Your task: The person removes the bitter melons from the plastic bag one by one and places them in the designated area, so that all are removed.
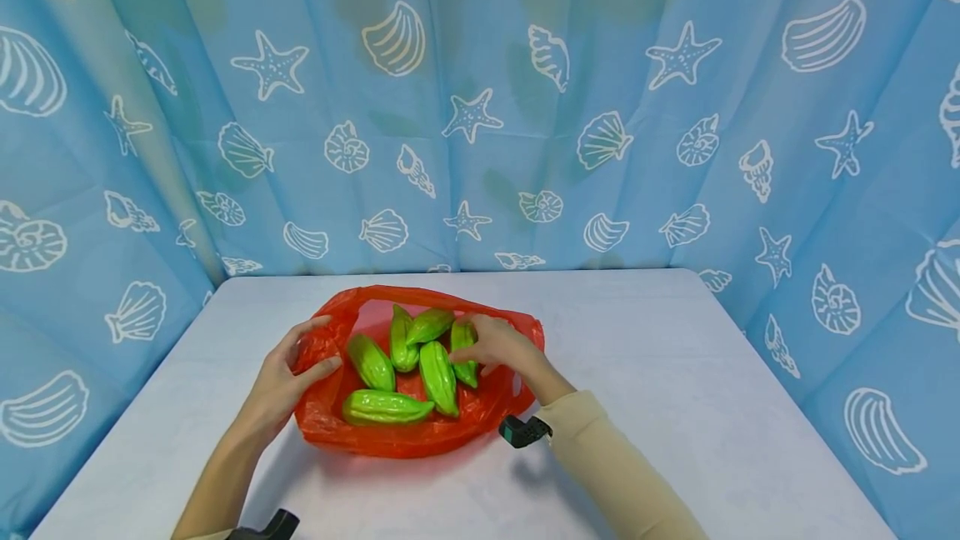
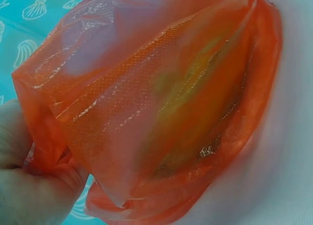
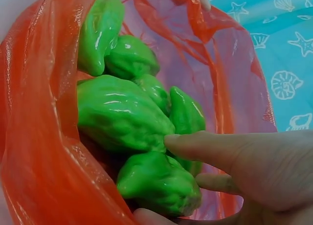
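Note:
A red plastic bag [image 1: 405, 440] lies with its mouth spread wide on the table, several glossy green bitter melons [image 1: 386, 408] inside it. At the bag's left rim, my left hand [image 1: 273, 382] holds the thin plastic between thumb and fingers; the left wrist view shows the bag [image 2: 122, 102] bunched at that hand [image 2: 44, 186]. My right hand [image 1: 498, 344] reaches in over the right rim. Its thumb and fingers lie around the rightmost bitter melon [image 1: 465, 352]. In the right wrist view, that bitter melon [image 3: 159, 183] sits between the thumb and fingers of the hand [image 3: 264, 176].
The bag rests on a white-covered table [image 1: 637, 357], whose surface extends to both sides. A blue curtain [image 1: 480, 182] with white shells and starfish hangs behind it. Dark wrist cameras sit on both wrists, the right one [image 1: 525, 432] close to the bag's near right edge.

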A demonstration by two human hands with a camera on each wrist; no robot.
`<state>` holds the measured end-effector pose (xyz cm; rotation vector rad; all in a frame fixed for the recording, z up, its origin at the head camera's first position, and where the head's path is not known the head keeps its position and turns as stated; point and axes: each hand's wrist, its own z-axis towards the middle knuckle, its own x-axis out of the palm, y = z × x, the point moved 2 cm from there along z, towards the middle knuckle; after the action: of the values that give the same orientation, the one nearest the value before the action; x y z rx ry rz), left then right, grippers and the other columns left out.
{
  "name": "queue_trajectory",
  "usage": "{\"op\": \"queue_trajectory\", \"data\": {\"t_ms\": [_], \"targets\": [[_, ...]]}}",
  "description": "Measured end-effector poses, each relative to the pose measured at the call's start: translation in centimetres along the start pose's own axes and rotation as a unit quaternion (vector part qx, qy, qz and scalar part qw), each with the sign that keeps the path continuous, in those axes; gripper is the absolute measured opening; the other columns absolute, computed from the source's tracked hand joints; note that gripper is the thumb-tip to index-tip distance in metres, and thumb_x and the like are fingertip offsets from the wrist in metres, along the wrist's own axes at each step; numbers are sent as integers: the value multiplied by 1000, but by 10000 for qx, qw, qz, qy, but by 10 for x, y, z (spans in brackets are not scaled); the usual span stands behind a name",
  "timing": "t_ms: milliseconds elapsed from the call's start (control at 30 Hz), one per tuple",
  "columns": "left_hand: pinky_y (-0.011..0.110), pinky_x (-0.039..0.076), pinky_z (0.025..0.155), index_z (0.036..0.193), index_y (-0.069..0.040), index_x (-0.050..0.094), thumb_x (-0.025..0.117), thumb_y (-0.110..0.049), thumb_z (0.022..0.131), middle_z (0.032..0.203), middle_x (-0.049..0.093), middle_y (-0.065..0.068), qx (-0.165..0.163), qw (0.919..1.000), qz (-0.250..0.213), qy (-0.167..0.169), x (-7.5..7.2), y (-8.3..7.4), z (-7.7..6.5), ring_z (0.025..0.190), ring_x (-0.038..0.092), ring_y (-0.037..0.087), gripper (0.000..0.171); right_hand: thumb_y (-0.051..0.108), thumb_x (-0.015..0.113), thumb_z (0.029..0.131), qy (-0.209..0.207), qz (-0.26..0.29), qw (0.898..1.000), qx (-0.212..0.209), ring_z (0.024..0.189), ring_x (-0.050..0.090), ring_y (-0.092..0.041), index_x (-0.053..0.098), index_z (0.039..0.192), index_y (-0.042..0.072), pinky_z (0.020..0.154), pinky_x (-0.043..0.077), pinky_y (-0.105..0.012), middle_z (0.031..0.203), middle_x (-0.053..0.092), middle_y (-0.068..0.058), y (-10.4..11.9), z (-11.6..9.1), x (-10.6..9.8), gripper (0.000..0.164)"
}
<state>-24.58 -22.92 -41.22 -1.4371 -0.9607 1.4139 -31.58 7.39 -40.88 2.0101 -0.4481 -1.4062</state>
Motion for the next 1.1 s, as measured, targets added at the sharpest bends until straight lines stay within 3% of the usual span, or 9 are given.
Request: {"op": "queue_trajectory", "data": {"t_ms": [133, 833, 1100], "targets": [[32, 59, 86, 152, -24, 29, 70, -26, 91, 152, 39, 14, -33, 10000, -25, 8, 1, 0, 1, 133, 46, 37, 74, 32, 79, 83, -6, -15, 10000, 34, 99, 64, -24, 43, 146, 12, 68, 62, -34, 135, 54, -13, 1, 2, 3, 76], [34, 59, 87, 154, -26, 24, 70, -24, 91, 154, 37, 15, -104, 9999, -112, -25, 1, 2, 2, 136, 43, 38, 78, 27, 79, 83, 43, -86, 9999, 58, 97, 62, -23, 44, 145, 12, 69, 61, -33, 135, 54, -13, 2, 5, 3, 73], [34, 60, 85, 154, -26, 25, 71, -27, 90, 154, 37, 15, -106, 9998, -140, -51, 0, 2, 0, 135, 44, 39, 79, 26, 78, 84, 37, -171, 9998, -64, 86, 64, -20, 45, 144, 14, 69, 61, -33, 134, 54, -13, 7, -4, -1, 69]]}}
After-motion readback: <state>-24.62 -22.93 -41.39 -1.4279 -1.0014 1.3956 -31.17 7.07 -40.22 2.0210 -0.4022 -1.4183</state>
